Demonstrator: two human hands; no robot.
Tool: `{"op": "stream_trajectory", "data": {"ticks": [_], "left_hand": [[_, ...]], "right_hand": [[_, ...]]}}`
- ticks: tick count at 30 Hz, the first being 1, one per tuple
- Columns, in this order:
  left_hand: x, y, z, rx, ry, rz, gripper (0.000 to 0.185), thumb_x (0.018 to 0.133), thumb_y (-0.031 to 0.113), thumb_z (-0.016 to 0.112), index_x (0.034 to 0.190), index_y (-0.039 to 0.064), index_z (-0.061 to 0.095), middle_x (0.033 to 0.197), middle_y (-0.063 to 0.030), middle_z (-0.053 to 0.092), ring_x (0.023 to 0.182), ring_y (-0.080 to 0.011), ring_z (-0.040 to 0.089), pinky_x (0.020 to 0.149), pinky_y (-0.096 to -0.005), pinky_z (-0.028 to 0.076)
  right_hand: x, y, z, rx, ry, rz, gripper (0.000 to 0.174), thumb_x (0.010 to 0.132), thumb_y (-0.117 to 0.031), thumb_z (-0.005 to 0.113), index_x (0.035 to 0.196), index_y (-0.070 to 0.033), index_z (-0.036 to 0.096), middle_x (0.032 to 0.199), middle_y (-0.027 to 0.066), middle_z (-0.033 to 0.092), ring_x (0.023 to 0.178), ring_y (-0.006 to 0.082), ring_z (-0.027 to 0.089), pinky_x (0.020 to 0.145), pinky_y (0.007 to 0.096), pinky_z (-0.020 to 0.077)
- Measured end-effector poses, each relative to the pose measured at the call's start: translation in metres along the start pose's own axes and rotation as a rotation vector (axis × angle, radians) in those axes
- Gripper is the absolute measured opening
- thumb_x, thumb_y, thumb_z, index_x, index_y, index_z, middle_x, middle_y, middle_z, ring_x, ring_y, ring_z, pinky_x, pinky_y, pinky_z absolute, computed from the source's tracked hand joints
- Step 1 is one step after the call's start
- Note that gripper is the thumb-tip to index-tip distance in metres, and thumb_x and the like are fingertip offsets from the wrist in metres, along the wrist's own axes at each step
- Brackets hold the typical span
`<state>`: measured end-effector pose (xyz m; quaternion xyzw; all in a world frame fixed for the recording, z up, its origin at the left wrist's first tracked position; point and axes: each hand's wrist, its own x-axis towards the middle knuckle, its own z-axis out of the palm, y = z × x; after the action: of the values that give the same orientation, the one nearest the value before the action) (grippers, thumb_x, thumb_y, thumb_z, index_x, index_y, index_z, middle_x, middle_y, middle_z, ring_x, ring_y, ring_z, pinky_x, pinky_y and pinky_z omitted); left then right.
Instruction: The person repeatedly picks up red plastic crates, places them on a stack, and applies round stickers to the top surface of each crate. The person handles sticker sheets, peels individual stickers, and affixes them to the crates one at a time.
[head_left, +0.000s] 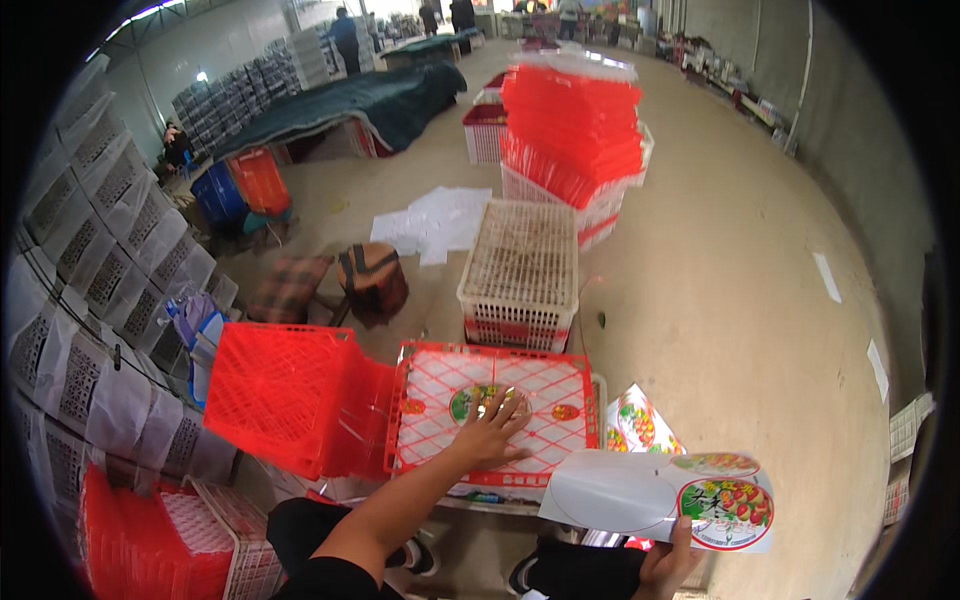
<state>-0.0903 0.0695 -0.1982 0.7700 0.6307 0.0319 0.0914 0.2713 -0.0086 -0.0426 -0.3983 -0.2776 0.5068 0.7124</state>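
My left hand (489, 439) lies flat, fingers spread, on an oval printed sticker (463, 406) and partly covers it. That sticker is at the middle of a red plastic lattice lid (420, 450) with white material under its mesh. Two small oval stickers, a left one (413, 406) and a right one (565, 412), flank the large one. At the lower right, my right hand (670, 562) grips a curled sheet of oval stickers (615, 491) by its lower edge. Part of the sheet is bare backing. More printed sticker sheets (643, 420) lie behind it, partly hidden.
Stacked red lids (281, 397) adjoin on the left, with more red lids (135, 540) at lower left. Ahead stand an upturned white crate (519, 255) and a tall red lid stack (574, 127). Wrapped crates (112, 360) line the left; a round stool (373, 279) stands nearby.
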Motion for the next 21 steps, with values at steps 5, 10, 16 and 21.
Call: {"op": "stream_trajectory", "data": {"ticks": [5, 10, 16, 21], "left_hand": [[-0.026, -0.020, -0.031, -0.006, -0.143, -0.247, 0.096, 0.090, 0.087, 0.040, 0.165, 0.028, 0.031, 0.174, -0.0224, 0.006, 0.159, -0.0483, 0.004, 0.124, -0.0675, -0.002], [-0.042, 0.014, -0.020, 0.206, -0.181, -0.093, 0.078, 0.097, 0.067, 0.048, 0.163, 0.026, 0.036, 0.171, -0.0261, 0.016, 0.152, -0.0618, 0.013, 0.119, -0.0740, 0.015], [-0.051, 0.006, 0.006, 0.295, 0.051, 0.199, 0.067, 0.094, 0.050, 0.062, 0.150, 0.015, 0.051, 0.164, -0.0234, 0.035, 0.143, -0.0575, 0.037, 0.111, -0.0729, 0.035], [-0.027, -0.058, -0.024, -0.141, -0.302, 0.242, 0.061, 0.084, 0.032, 0.077, 0.140, 0.013, 0.063, 0.162, -0.0190, 0.042, 0.134, -0.0413, 0.056, 0.114, -0.0498, 0.044]], "right_hand": [[0.001, 0.006, 0.002, -0.022, -0.036, 0.020, 0.047, 0.098, -0.001, 0.064, 0.142, 0.009, 0.050, 0.139, 0.0192, 0.061, 0.126, 0.0279, 0.059, 0.110, 0.0410, 0.0471], [-0.020, 0.009, 0.001, 0.030, -0.405, 0.110, 0.055, 0.088, -0.001, 0.073, 0.140, 0.003, 0.054, 0.134, 0.0110, 0.063, 0.122, 0.0234, 0.061, 0.107, 0.0405, 0.0464], [-0.010, -0.062, 0.061, -0.345, -2.013, -0.106, 0.041, 0.095, -0.020, 0.074, 0.130, 0.000, 0.064, 0.133, 0.0189, 0.066, 0.121, 0.0330, 0.063, 0.105, 0.0426, 0.0493], [-0.005, 0.041, 0.094, -0.800, -1.905, 0.247, 0.035, 0.094, -0.025, 0.073, 0.121, -0.003, 0.069, 0.129, 0.0230, 0.065, 0.119, 0.0417, 0.061, 0.103, 0.0461, 0.0494]]}}
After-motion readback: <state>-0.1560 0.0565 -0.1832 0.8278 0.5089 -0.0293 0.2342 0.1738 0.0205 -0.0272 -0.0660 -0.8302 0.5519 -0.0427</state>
